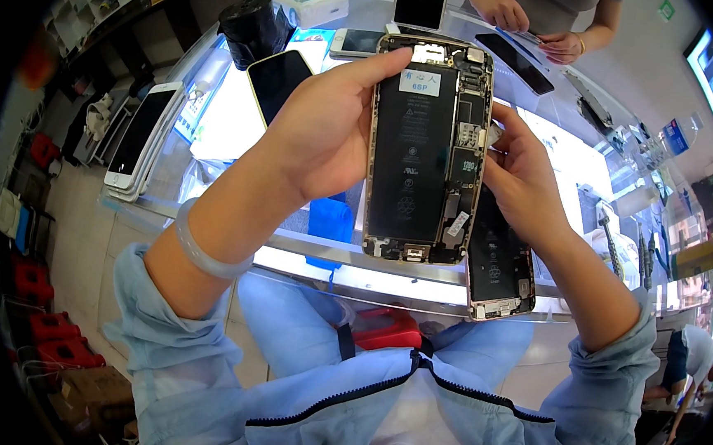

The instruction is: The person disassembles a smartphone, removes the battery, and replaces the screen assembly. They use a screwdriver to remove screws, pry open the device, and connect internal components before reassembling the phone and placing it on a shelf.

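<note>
My left hand [330, 126] is closed on an opened phone body [414, 164], its thumb on the top left corner. The screen is off, so a long black battery, a small white label and the circuit board on the right show. My right hand [529, 181] grips a second opened phone body [499, 257], tilted and partly hidden behind the first. Its lower end, with a black battery and a bottom connector, sticks out at the lower right. The right fingertips pass behind the first phone's right edge; whether they touch it I cannot tell.
Under both phones is a lit glass counter [289, 247]. A phone stack [140, 141], a dark-screened phone [279, 85], a black bag [254, 29] and a tissue box [312, 3] stand left. Across it, another person's hands [560, 47] hold a small item near a black phone [515, 64].
</note>
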`<state>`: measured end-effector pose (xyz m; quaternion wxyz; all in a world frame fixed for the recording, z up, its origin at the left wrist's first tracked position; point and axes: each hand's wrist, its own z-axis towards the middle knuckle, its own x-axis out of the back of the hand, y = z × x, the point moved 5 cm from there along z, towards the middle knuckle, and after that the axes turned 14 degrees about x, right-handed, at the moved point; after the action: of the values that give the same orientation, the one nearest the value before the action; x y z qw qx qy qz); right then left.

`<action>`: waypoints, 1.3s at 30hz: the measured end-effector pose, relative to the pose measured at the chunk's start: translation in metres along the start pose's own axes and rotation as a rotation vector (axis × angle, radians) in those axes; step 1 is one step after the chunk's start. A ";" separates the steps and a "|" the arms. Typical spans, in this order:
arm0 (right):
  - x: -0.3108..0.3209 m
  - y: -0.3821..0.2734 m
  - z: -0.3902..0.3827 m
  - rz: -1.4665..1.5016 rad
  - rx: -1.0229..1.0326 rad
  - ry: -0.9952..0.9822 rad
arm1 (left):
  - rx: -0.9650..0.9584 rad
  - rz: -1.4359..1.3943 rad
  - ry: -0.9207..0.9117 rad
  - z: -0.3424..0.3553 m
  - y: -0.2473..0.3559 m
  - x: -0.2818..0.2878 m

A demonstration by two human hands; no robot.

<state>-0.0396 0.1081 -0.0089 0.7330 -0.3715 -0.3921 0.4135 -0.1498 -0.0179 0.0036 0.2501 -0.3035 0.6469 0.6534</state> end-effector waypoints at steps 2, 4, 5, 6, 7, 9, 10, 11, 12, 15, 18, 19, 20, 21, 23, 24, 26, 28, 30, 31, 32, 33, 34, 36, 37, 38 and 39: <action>-0.005 0.009 0.005 -0.051 0.025 -0.028 | -0.007 -0.017 0.002 0.000 0.000 0.005; -0.007 0.011 0.010 -0.144 0.103 -0.078 | 0.004 -0.059 -0.016 0.001 0.001 0.006; -0.008 0.012 0.012 -0.193 0.140 -0.101 | 0.006 -0.068 -0.021 0.001 0.001 0.007; -0.009 0.009 0.012 -0.250 0.147 -0.118 | 0.009 -0.076 -0.025 0.001 0.002 0.009; -0.011 0.007 0.014 -0.305 0.159 -0.138 | 0.007 -0.083 -0.027 0.001 0.002 0.010; -0.015 -0.003 0.016 -0.459 0.214 -0.177 | 0.003 -0.094 -0.041 -0.001 0.002 0.011; -0.015 -0.003 0.018 -0.480 0.238 -0.201 | 0.012 -0.097 -0.059 -0.001 0.002 0.010; -0.017 -0.003 0.018 -0.511 0.248 -0.233 | 0.022 -0.100 -0.078 -0.001 0.002 0.009; -0.018 -0.005 0.018 -0.542 0.259 -0.264 | 0.034 -0.115 -0.050 -0.002 0.000 0.010; -0.020 -0.008 0.019 -0.586 0.261 -0.283 | 0.046 -0.134 -0.006 -0.001 0.001 0.007; -0.018 -0.006 0.017 -0.849 0.377 -0.342 | 0.045 -0.133 0.025 0.000 -0.006 0.005; -0.018 -0.007 0.017 -0.859 0.426 -0.329 | 0.060 -0.146 -0.015 0.000 -0.008 0.004; -0.018 -0.008 0.017 -0.869 0.475 -0.316 | 0.076 -0.160 -0.055 -0.001 -0.010 0.004; -0.018 -0.009 0.016 -0.879 0.523 -0.303 | 0.092 -0.174 -0.095 -0.001 -0.011 0.003; -0.019 -0.008 0.016 -0.904 0.558 -0.300 | 0.091 -0.175 -0.087 -0.001 -0.012 0.002; -0.019 -0.008 0.016 -0.917 0.575 -0.298 | 0.090 -0.176 -0.083 -0.001 -0.013 0.001; -0.019 -0.006 0.014 -0.950 0.535 -0.293 | 0.082 -0.174 -0.079 -0.001 -0.013 0.001; -0.019 -0.004 0.014 -0.965 0.525 -0.308 | 0.072 -0.162 -0.069 0.000 -0.013 0.001; -0.018 -0.001 0.014 -0.964 0.546 -0.343 | 0.061 -0.141 -0.055 0.001 -0.013 0.002; -0.015 -0.002 0.014 -0.967 0.534 -0.330 | 0.063 -0.136 -0.047 0.000 -0.013 0.002; -0.013 -0.005 0.014 -0.970 0.522 -0.318 | 0.067 -0.132 -0.039 0.000 -0.014 0.003; -0.010 -0.009 0.015 -0.973 0.511 -0.305 | 0.070 -0.127 -0.031 0.000 -0.014 0.003; -0.006 -0.015 0.016 -0.956 0.480 -0.272 | 0.065 -0.116 -0.015 -0.001 -0.014 0.003; 0.004 -0.028 0.020 -0.921 0.420 -0.207 | 0.056 -0.092 0.017 -0.002 -0.013 0.003; 0.010 -0.037 0.019 -0.835 0.535 -0.116 | 0.053 -0.105 0.005 -0.001 -0.013 0.003; 0.014 -0.045 0.017 -0.800 0.552 -0.057 | 0.049 -0.118 -0.007 0.000 -0.013 0.002; 0.017 -0.053 0.014 -0.765 0.569 0.000 | 0.045 -0.131 -0.020 0.000 -0.013 0.002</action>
<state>-0.0297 0.1063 0.0478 0.9053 0.0149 -0.3718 0.2050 -0.1418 -0.0176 -0.0071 0.3053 -0.3329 0.6377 0.6240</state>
